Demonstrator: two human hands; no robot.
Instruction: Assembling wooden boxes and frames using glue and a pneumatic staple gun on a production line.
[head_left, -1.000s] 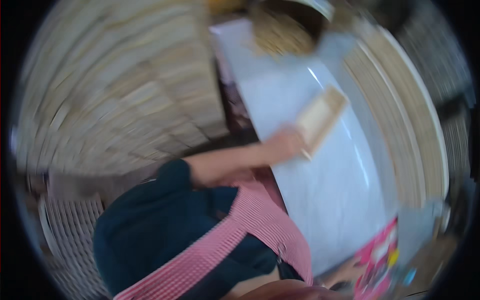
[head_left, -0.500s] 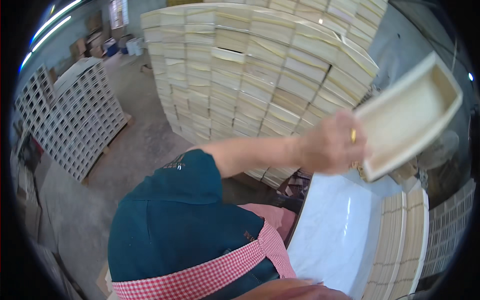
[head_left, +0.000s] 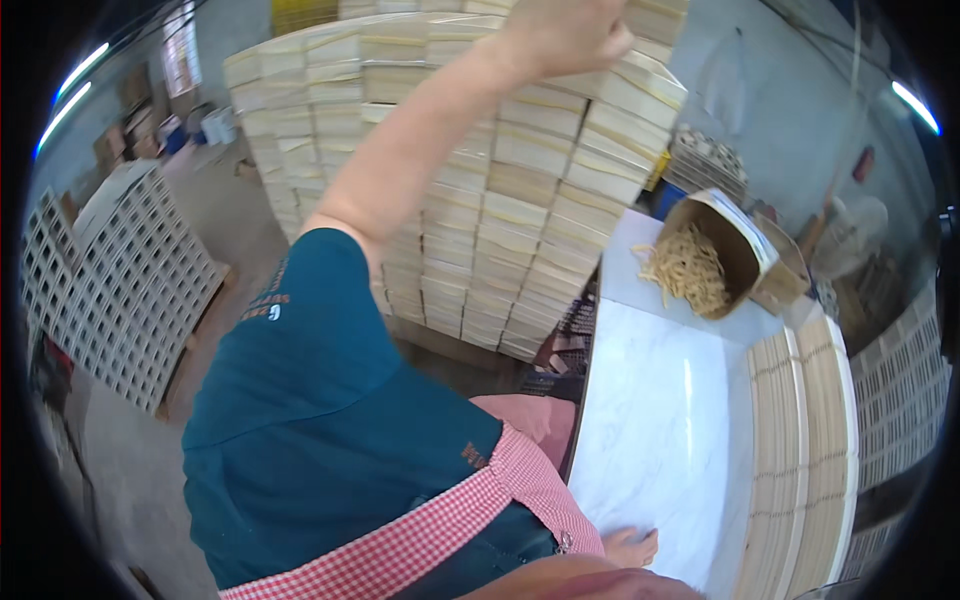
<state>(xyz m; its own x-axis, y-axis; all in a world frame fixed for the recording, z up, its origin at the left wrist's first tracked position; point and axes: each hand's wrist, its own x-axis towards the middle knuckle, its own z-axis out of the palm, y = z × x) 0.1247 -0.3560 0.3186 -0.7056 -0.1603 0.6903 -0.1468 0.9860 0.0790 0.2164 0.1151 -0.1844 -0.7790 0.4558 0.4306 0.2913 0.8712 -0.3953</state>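
My left arm reaches up across a tall stack of pale wooden trays (head_left: 450,190). At the top edge of the picture, my left hand (head_left: 575,38) is closed over the stack's upper rows. Its upper side is cut off, so anything it holds is hidden. My right hand (head_left: 632,548) rests near the front of a white marble-look tabletop (head_left: 650,400), fingers stretched out and holding nothing visible. Most of that hand is hidden behind my apron and body. Beyond it, pale beige bands or strips (head_left: 690,268) spill from a tipped cardboard box (head_left: 740,235).
Pale slatted wooden pieces (head_left: 800,450) stand in rows along the table's right side. At left, a pallet carries a grey lattice-like stack (head_left: 130,290) on the concrete floor (head_left: 225,390). A dark crate (head_left: 550,385) sits low between the tray stack and table.
My left hand has swung up and left from above the table to the stack top. The tray it held is out of sight. My right hand and the box of bands now show.
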